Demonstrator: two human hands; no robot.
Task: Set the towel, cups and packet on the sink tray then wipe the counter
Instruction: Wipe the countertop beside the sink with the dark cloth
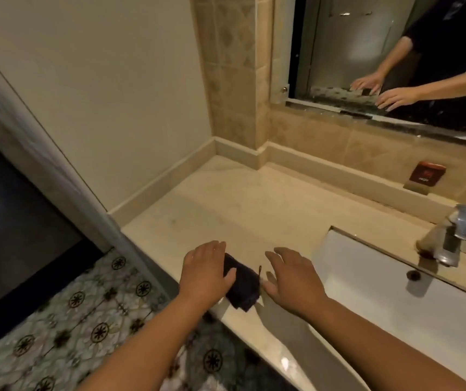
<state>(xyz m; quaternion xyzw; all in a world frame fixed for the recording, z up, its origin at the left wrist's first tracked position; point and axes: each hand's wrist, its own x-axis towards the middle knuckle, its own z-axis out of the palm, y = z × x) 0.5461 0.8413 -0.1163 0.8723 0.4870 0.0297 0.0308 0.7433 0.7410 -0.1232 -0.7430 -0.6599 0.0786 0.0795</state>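
While both bare forearms reach forward from the bottom of the view, the left hand (205, 270) lies palm down on a small dark cloth (241, 285) near the front edge of a pale stone surface (226, 204). Its fingers are flat and close together, pressing on the cloth's left part rather than pinching it; the thumb rests across the fabric. The cloth is folded or bunched, with a thin loop sticking up at its right end.

The right hand (292, 275) is just beside the cloth, on its right, palm down with the fingers spread and holding nothing. Whether its fingertips touch the surface cannot be told.

To the right of the hands a white sink (395, 306) is set into the surface, with a round overflow hole in its back wall. A metal tap (452, 235) stands behind it. Farther back, a small dark red packet (426, 174) stands propped against the tan tiled wall, well apart from the hands.

A mirror (353, 52) above the tiles reflects the two hands and a dark sleeve. At left, a plain cream wall meets the surface, and below it lies a floor (85, 320) of patterned tiles.
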